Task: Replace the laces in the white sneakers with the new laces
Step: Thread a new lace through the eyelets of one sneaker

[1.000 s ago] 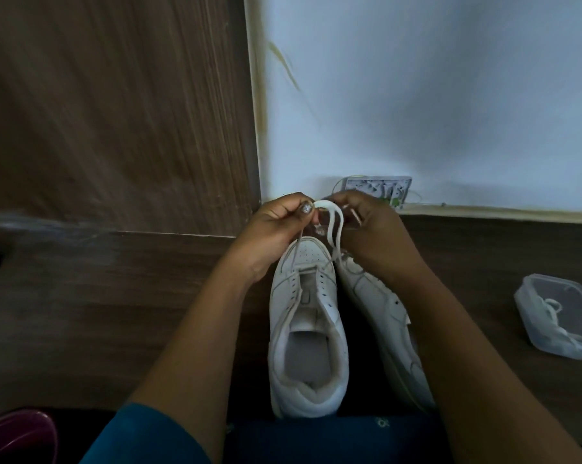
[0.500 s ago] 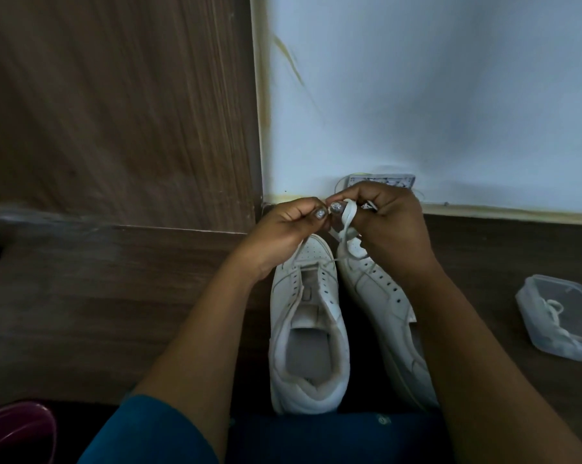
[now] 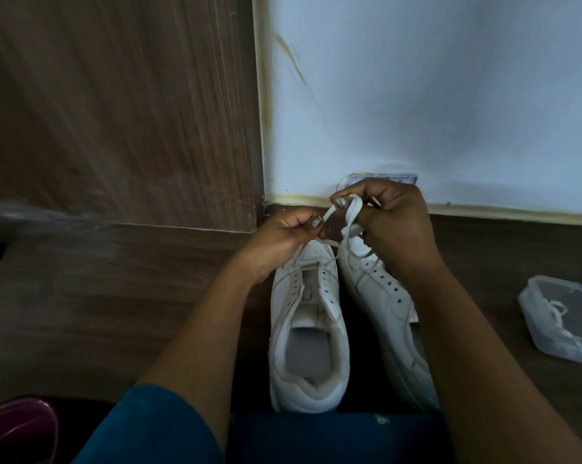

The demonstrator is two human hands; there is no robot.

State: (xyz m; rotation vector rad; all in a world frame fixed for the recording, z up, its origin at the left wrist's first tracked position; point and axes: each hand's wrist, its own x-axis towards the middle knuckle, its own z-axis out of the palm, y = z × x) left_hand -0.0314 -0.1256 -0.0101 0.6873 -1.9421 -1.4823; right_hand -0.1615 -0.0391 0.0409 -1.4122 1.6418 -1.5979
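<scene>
Toe of right-side sneaker (image 3: 380, 296) hidden behind right hand (image 3: 395, 226), printed packet (image 3: 386, 178) mostly too; maroon object (image 3: 14, 430) cut off lower left; clear box (image 3: 564, 316) clipped at right edge.

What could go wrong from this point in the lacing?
1. The white lace loops and twists between the left hand and right hand, which both pinch it. It could enter the next eyelet twisted.
2. The tilted sneaker lies under the right forearm, close beside the upright sneaker. A firm tug might drag or tip either shoe.
3. Pulling one end harder may leave the ends uneven.
</scene>
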